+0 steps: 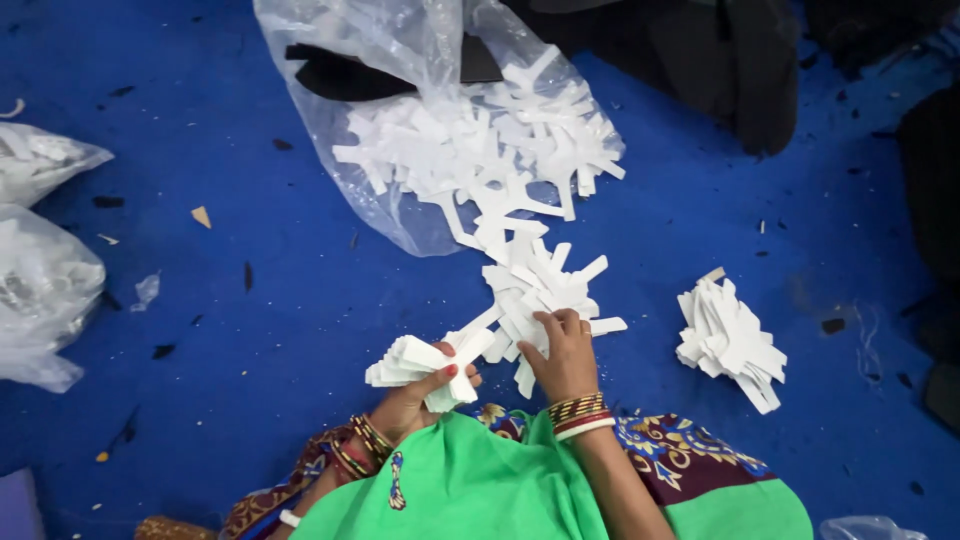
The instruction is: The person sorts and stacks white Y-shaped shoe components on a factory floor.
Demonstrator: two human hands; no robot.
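My left hand (425, 392) is closed around a fanned stack of white cut foam pieces (415, 360), held just above my lap. My right hand (562, 352) rests palm down on a loose pile of the same white pieces (530, 280) on the blue floor, fingers touching the top ones. The pile spills from an open clear plastic bag (400, 70) full of white pieces (480, 145). A separate neat stack of white pieces (730, 342) lies to the right of my right hand.
Blue floor mat (250, 300) with small scraps scattered on it. Two filled clear plastic bags (40, 280) sit at the left edge. Dark cloth or bags (740, 70) lie at the top right. My green and patterned garment (480, 490) covers the bottom.
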